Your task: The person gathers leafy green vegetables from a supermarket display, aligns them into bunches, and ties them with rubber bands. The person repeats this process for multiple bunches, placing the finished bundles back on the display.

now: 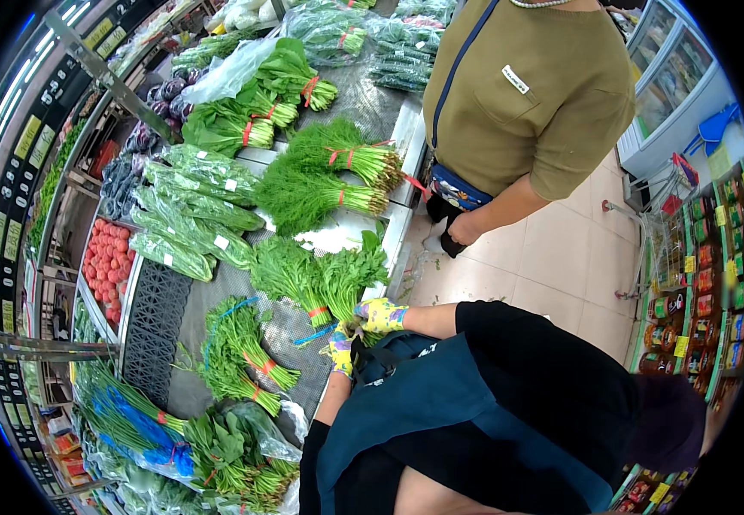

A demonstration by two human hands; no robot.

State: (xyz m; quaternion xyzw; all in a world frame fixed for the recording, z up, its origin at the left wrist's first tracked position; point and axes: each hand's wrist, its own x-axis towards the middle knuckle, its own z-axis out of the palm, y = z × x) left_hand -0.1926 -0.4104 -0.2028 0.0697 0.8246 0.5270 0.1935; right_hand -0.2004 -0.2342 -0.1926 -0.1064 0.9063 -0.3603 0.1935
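Both my hands wear yellow floral gloves and meet at the table's front edge. My right hand (381,315) closes around the stem end of a bunch of leafy greens (349,277). My left hand (341,351) grips the same stem ends from the near side; its fingertips are partly hidden. Close beside lies another bunch of greens (294,273) with a red band. A blue tie strip (315,335) rests just left of my hands. Two red-banded bunches of greens (243,347) lie farther left on the dark textured display surface (217,315).
Bagged cucumbers (198,206) and dill bunches (339,174) fill the display's far part. Tomatoes (108,257) stand in a bin at left. A person in an olive top (526,96) stands at the display's edge. A shopping cart (661,238) and jar shelves (700,309) are at right.
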